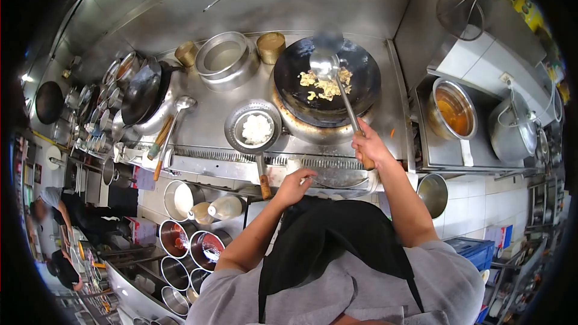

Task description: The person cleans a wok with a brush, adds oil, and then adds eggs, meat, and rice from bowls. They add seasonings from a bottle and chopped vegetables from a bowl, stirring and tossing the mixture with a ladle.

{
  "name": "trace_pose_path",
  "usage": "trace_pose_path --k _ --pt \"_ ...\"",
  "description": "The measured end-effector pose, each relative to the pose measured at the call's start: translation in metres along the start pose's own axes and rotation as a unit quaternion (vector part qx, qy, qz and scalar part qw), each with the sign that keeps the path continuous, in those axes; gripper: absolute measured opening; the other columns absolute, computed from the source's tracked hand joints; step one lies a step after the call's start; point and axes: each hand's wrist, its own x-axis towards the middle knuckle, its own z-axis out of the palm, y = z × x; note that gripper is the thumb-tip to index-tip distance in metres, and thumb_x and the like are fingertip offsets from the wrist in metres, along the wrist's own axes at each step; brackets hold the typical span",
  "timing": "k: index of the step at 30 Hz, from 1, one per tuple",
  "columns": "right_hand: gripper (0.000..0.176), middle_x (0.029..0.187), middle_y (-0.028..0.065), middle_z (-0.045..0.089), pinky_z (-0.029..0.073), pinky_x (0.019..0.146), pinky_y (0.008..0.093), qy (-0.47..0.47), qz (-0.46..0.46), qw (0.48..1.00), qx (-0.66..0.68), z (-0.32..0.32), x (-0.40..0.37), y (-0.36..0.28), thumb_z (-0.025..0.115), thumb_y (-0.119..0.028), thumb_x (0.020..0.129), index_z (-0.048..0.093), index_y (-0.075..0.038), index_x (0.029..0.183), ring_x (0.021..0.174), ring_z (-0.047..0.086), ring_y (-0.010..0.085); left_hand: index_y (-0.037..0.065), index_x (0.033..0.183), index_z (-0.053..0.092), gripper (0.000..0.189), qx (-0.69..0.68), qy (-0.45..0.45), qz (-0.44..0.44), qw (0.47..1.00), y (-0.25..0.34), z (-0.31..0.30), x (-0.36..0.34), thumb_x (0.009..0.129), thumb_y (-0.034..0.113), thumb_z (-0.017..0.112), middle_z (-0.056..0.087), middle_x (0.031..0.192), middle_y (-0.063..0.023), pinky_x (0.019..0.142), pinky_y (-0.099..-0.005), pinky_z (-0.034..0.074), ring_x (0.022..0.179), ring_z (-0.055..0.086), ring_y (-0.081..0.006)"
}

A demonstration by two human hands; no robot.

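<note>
My right hand [369,144] is closed around the wooden handle of a metal ladle [326,66]. The bowl of the ladle is inside a black wok [361,78], over yellowish food pieces [325,89] that look like scrambled egg. The wok sits on a round burner ring [319,131]. My left hand [294,187] is at the front edge of the stove, loosely bent, with no object visible in it. Nearest to it are the wooden handle of a strainer [231,127] and a whitish cloth [294,165]. White food [257,129] lies in the strainer.
Left of the strainer lies another ladle [185,103]. A large metal pot [226,72] and two brass-coloured containers stand behind. At right is a pot of orange liquid [451,108]. Squeeze bottles [226,207] and several metal tubs stand at lower left. Co-workers [78,210] are at far left.
</note>
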Motion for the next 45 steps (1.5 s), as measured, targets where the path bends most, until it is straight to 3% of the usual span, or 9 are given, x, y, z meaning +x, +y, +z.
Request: trace_pose_path --k 8,16,22,24,26,28,39,41,45 --pt "0.076 0.072 0.0044 0.052 0.042 0.040 0.0285 -0.044 0.061 0.993 0.091 -0.004 0.031 -0.009 0.053 -0.009 0.094 0.013 -0.023 0.156 0.048 0.048 0.0117 0.005 0.115 0.067 0.023 -0.007 -0.008 0.034 0.999 0.041 0.017 0.069 0.094 0.011 0.060 0.068 0.107 -0.0118 0.082 -0.0315 0.051 0.090 0.065 -0.0184" --pt "0.075 0.072 0.0049 0.051 0.040 0.041 0.0314 -0.080 0.063 0.985 0.138 -0.011 0.027 0.009 0.052 -0.008 0.094 0.013 -0.020 0.157 0.047 0.047 0.0141 0.005 0.105 0.067 0.020 0.102 0.154 0.178 0.967 0.075 0.017 0.154 0.086 0.007 0.061 0.066 0.107 -0.0124 0.088 -0.0390 0.050 0.100 0.063 -0.0329" --pt "0.083 0.079 0.0064 0.053 0.044 0.046 0.0316 -0.004 -0.072 0.983 -0.169 -0.057 -0.060 0.032 0.052 0.002 0.086 0.013 -0.016 0.157 0.049 0.050 0.0150 0.006 0.100 0.066 0.016 0.217 0.172 0.196 0.941 0.064 0.015 0.185 0.087 0.012 0.061 0.067 0.104 -0.0137 0.090 -0.0446 0.049 0.099 0.062 -0.0371" --pt "0.086 0.082 0.0081 0.058 0.046 0.048 0.0322 0.004 -0.056 0.975 -0.217 -0.079 -0.060 0.037 0.053 0.004 0.083 0.014 -0.018 0.157 0.051 0.051 0.0148 0.008 0.098 0.067 0.022 0.289 0.033 0.026 0.956 0.062 0.018 0.195 0.093 0.025 0.055 0.069 0.102 -0.0177 0.090 -0.0454 0.050 0.097 0.064 -0.0389" --pt "0.087 0.084 0.0164 0.065 0.051 0.057 0.0403 0.034 -0.066 0.953 -0.295 -0.093 -0.043 0.021 0.055 -0.001 0.083 0.013 -0.021 0.157 0.060 0.061 0.0254 0.007 0.099 0.068 0.034 0.314 0.021 0.032 0.949 0.059 0.020 0.202 0.098 0.034 0.048 0.070 0.098 -0.0204 0.089 -0.0471 0.050 0.095 0.066 -0.0393" --pt "0.083 0.089 0.0258 0.068 0.052 0.073 0.0478 0.087 -0.172 0.789 -0.584 -0.114 -0.022 0.022 0.055 -0.007 0.086 0.013 -0.023 0.156 0.076 0.066 0.0384 0.005 0.088 0.068 0.036 0.382 0.046 0.048 0.922 0.047 0.026 0.207 0.097 0.034 0.049 0.069 0.092 -0.0208 0.083 -0.0504 0.050 0.089 0.066 -0.0392" --pt "0.081 0.097 0.0262 0.067 0.047 0.085 0.0490 -0.141 0.146 0.699 -0.685 -0.108 -0.158 -0.156 0.057 -0.016 0.090 0.015 -0.036 0.155 0.089 0.065 0.0413 0.008 0.069 0.068 0.037 0.304 0.059 0.178 0.934 0.153 -0.003 0.087 0.088 0.040 0.063 0.066 0.066 -0.0150 0.061 -0.0477 0.054 0.062 0.066 -0.0361" --pt "0.082 0.107 0.0279 0.065 0.048 0.089 0.0478 -0.104 0.002 0.707 -0.700 -0.121 -0.112 -0.132 0.055 -0.013 0.087 0.016 -0.036 0.155 0.097 0.064 0.0402 0.008 0.069 0.068 0.036 0.307 0.102 0.140 0.936 0.123 0.002 0.137 0.089 0.037 0.062 0.066 0.066 -0.0156 0.065 -0.0483 0.054 0.066 0.066 -0.0369" --pt "0.085 0.113 0.0262 0.064 0.052 0.086 0.0492 0.068 0.041 0.669 -0.739 -0.091 -0.010 -0.055 0.045 -0.002 0.086 0.011 -0.037 0.155 0.099 0.067 0.0380 0.007 0.073 0.066 0.036 0.317 0.204 0.196 0.905 0.018 0.035 0.186 0.094 0.036 0.056 0.065 0.066 -0.0163 0.066 -0.0504 0.052 0.068 0.066 -0.0375"
